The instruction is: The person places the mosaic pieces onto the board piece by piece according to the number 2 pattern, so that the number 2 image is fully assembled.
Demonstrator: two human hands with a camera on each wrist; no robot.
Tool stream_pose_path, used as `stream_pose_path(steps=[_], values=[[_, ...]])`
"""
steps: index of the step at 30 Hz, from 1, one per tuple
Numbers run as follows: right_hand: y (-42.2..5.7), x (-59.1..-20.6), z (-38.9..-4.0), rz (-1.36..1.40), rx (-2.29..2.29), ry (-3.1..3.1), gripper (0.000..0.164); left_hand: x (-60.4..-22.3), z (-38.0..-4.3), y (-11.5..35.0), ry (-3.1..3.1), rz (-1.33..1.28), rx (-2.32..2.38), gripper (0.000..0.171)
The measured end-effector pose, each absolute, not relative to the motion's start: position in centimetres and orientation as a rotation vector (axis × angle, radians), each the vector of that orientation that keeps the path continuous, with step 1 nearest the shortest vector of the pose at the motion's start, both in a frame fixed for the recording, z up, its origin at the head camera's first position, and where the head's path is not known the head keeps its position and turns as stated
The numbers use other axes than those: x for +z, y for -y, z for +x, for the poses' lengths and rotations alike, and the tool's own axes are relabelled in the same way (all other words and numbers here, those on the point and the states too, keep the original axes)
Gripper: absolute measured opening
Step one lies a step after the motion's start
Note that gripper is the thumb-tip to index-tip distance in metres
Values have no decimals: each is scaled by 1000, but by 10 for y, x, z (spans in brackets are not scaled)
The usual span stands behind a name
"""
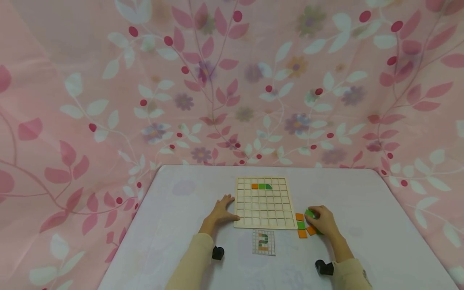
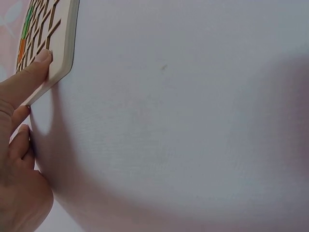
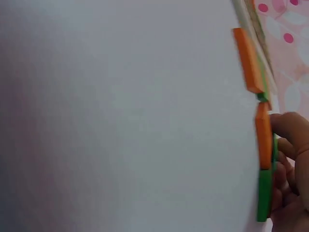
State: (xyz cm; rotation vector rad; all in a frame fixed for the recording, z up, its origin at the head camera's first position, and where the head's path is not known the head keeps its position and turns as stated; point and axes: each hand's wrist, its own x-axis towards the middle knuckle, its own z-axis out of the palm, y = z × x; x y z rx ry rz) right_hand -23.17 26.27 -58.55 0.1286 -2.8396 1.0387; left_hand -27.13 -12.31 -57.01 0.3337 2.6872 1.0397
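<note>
A square wooden grid board [image 1: 264, 210] lies on the table. In its upper part sit an orange square tile [image 1: 255, 186], a green square tile [image 1: 262, 186] and a darker green tile [image 1: 268, 187] with one corner cut away, all in one row. My left hand [image 1: 219, 212] rests at the board's left edge with fingers spread; the thumb [image 2: 30, 77] presses on its near corner. Right of the board, my right hand [image 1: 325, 222] pinches a green tile [image 1: 309, 213] between thumb and fingers, over a small group of loose tiles, partly hiding it.
Loose orange tiles [image 1: 302, 233] and a green tile [image 1: 301, 225] lie by the board's right edge. A printed grid card [image 1: 270, 250] with an orange and green figure lies in front of the board. Floral fabric [image 1: 232, 100] hangs behind the white table [image 1: 195, 181].
</note>
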Motion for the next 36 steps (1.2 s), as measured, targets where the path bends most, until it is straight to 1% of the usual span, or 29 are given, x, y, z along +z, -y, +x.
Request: stream_pose_path(steps=[7,13,16,25,28,36], values=[[-265,-584,-230,73,1078,2862,39,-560,-278,118,-2690,354,927,82],[-265,-575,-234,57,1067,2968,40,-548,-282,113,-2667,325,769,87],[-264,-573,-237,58,1083,2981,39,-545,-282,112,-2681,350,693,87],[-260,-572,-242,59,1180,2901,36,-555,-274,116,-2935,456,721,66],[-256,-568,-248,87,1216,2847,34,-558,-272,117,-2978,474,686,64],[-231,-560,-272,294,1320,2679,30,-554,-274,114,-2929,484,549,73]])
